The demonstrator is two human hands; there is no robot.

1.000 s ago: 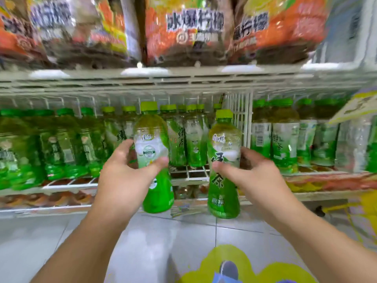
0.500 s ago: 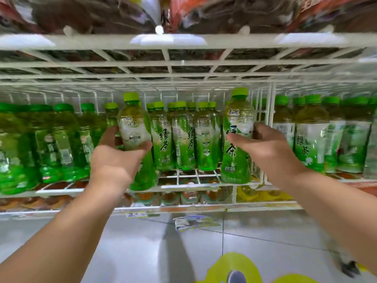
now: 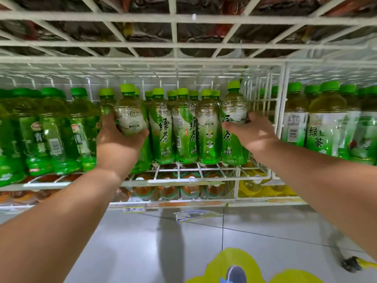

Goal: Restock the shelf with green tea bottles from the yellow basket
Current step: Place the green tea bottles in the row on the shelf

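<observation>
On white wire shelf, my left hand and right hand each clamp green-capped tea bottle, flanking standing row; labels read 绿茶.

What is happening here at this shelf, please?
A person is restocking green tea on a white wire shelf. The left hand grips one bottle at the left end of the front row of matching bottles. The right hand grips another bottle at the right end, beside the wire divider. The right bottle looks set on the shelf; the left one's base is hidden behind the hand. Neither hand has let go.
</observation>
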